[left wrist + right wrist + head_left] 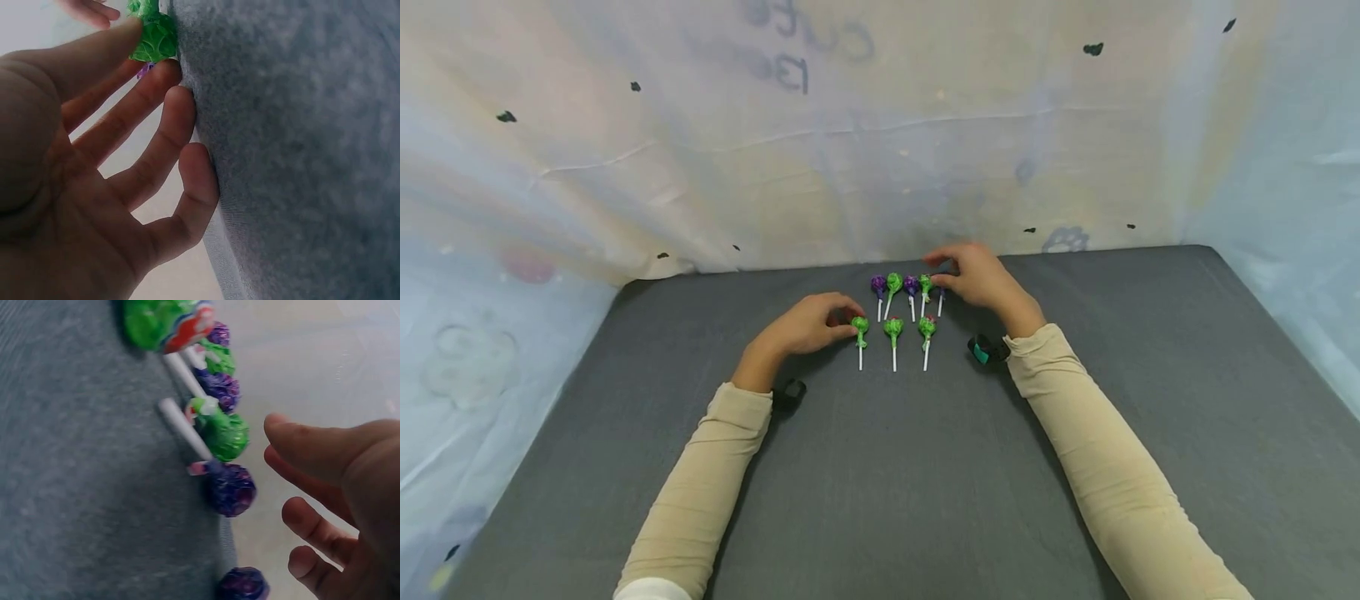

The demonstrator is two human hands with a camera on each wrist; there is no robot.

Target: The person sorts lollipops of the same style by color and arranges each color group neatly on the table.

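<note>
Left hand fingers: the left hand [808, 325] lies low on the surface, fingers loosely spread and only slightly bent; the left wrist view shows thumb and fingertips [181, 109] at the wrapped head of a green lollipop [153, 34], touching or almost touching it, without a closed grip.
Right hand fingers: the right hand [977, 275] hovers at the right end of the back row, fingers relaxed and parted [306, 519]; in the right wrist view they are close to a purple lollipop [231, 487] but apart from it, holding nothing.
Front row: 3 green lollipops lie side by side with white sticks pointing toward the person; the left one [860, 327] is at the left fingertips, then the middle one [892, 329] and the right one [927, 327], which shows a bit of red on its wrapper.
Back row: just behind, purple [878, 287], green [893, 283], purple [911, 285], green [925, 285], and 1 more partly hidden under the right hand.
Wrists: a black device [790, 392] sits under the left wrist, a black and teal one [985, 348] under the right.
Sleeves: both arms wear beige sleeves [1112, 467].
Surface: grey felt-like surface [880, 500].
Surroundings: pale printed sheeting [880, 150] hangs behind and at both sides.
</note>
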